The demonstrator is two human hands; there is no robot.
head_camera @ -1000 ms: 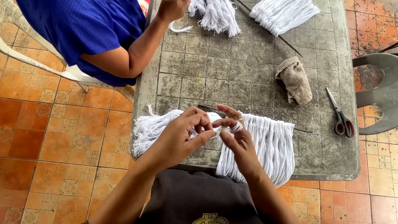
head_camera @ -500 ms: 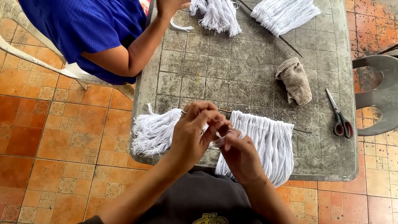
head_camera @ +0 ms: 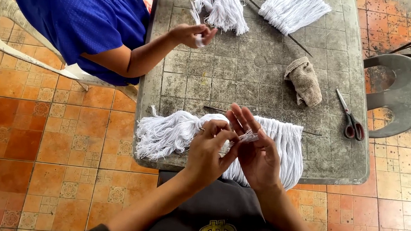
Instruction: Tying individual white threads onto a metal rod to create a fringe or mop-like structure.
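I have one view only, from the camera on the person's head, looking almost straight down. It sits close above the left hand point(head_camera: 210, 152) and right hand point(head_camera: 258, 156), at the near edge of the grey table point(head_camera: 251, 79). Its far side and a co-worker's blue sleeve point(head_camera: 79, 16) fill the top.
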